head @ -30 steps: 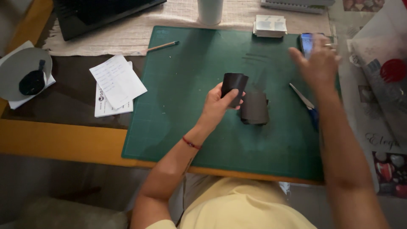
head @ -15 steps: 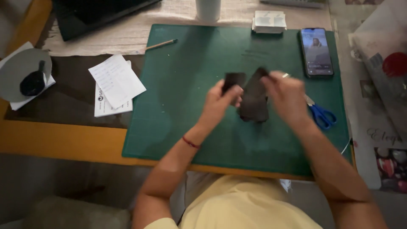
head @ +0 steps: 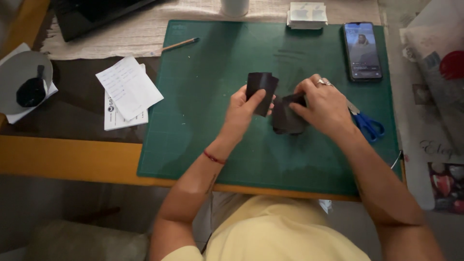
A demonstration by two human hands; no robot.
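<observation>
Wooden table (head: 58,157) w/ honey-coloured edge is carrying everything; a woven beige runner (head: 121,34) is lying across the back. Big green cutting mat (head: 203,140), matte, printed w/ a fine grid, is covering the middle. A black laptop (head: 92,17) is sitting at the back left corner.

Left hand (head: 244,113) is pinching a black card (head: 261,92), flat, rectangular, dull-surfaced, thumb in front & fingers behind, holding it upright just above the mat. Right hand (head: 325,107), ring on one finger, is curling closed over a second dark piece (head: 286,118), which is resting on the mat centre, just beside the card; looks soft & folded, can't tell exact material.

Left of the mat: grey round dish (head: 21,82) w/ a black scoop in it, then white paper slips (head: 126,89), overlapping, creased. Phone (head: 362,50), glossy, screen lit, is lying at mat's top right. Blue-handled scissors (head: 367,125) are lying just right of the right hand. Small white box (head: 307,14) at top edge. Thin pencil (head: 176,45) is lying angled at mat's top left corner.
</observation>
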